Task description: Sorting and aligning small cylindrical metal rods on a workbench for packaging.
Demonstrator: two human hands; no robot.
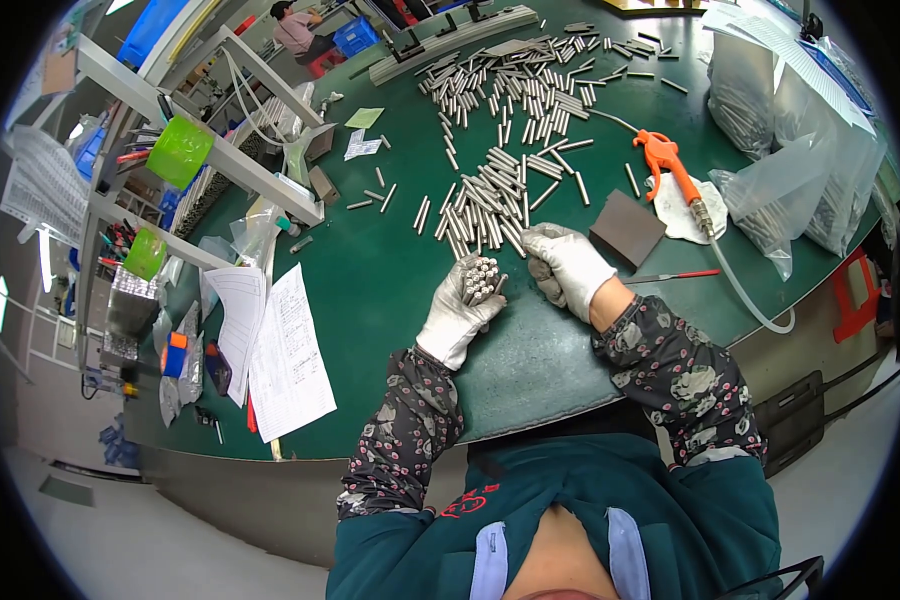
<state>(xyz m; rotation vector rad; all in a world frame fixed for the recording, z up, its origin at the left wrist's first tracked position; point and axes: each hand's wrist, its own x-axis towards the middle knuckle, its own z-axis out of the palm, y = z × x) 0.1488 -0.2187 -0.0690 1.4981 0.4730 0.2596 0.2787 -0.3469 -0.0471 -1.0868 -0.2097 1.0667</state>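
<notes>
My left hand [452, 318], in a white glove, is closed around a bundle of metal pins [481, 279] with their round ends facing up. To its right, my right hand [568, 262] is gloved too, its fingers curled together by the near edge of a pile of loose metal pins [492, 200]. Whatever sits between those fingertips, if anything, is hidden. A larger heap of the same pins [520, 85] spreads farther back on the green table [390, 270]. Beside my right hand lies a dark brown block [627, 229].
On the right are an orange air blow gun [660, 152] with a clear hose, a red-handled thin tool [675, 276] and plastic bags of pins [770, 205]. Written sheets [292, 360] lie at left, below a white shelf frame [270, 180]. Someone sits in the far background [295, 32].
</notes>
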